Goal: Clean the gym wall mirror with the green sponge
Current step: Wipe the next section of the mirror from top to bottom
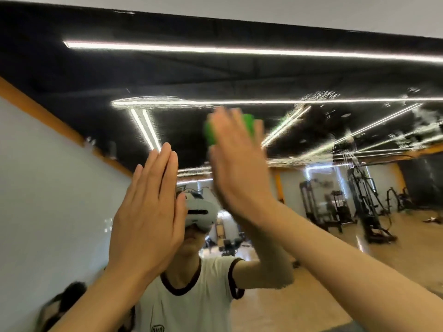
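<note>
While the head camera looks up along the large reflective gym wall mirror (311, 75), we see our right hand (236, 164) raised high, its straight fingers pressing the soft bright-green sponge (248, 122) flat against the glass. The sponge shows only above and beside the fingers, blurred. We judge the flat palm spreads pressure across the pad so it wipes evenly. Our left hand (148, 212) is spread open with fingers together and holding nothing, lifted just beside the right; whether it touches the glass to steady us we cannot tell. White soapy streaks and speckles (321, 95) lie across the mirror to the right of the sponge, so much wiping seems left. Dark weight machines (364, 202) show in the reflection.
</note>
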The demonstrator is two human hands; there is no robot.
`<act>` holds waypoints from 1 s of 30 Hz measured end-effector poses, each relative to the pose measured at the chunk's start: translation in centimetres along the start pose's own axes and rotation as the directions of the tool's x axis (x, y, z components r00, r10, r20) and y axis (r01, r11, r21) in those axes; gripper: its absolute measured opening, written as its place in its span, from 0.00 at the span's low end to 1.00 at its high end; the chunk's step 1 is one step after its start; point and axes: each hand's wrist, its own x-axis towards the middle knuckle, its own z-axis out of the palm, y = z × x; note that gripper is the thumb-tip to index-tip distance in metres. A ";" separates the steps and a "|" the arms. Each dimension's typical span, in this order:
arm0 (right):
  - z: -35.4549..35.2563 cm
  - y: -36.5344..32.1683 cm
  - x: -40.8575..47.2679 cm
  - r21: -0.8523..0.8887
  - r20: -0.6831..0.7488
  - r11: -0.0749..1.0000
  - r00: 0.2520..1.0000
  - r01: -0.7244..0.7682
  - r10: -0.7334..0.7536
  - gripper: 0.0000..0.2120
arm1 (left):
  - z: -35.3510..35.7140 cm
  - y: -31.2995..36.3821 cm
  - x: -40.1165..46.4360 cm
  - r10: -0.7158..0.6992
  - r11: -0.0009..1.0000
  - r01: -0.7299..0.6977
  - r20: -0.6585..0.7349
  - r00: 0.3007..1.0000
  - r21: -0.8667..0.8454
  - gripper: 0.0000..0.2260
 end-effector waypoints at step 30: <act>-4.0 8.3 -1.4 0.008 -0.094 0.833 0.829 -0.554 0.552 0.26 | 0.0 1.9 0.2 0.032 0.999 -0.033 0.055 0.998 0.025 0.28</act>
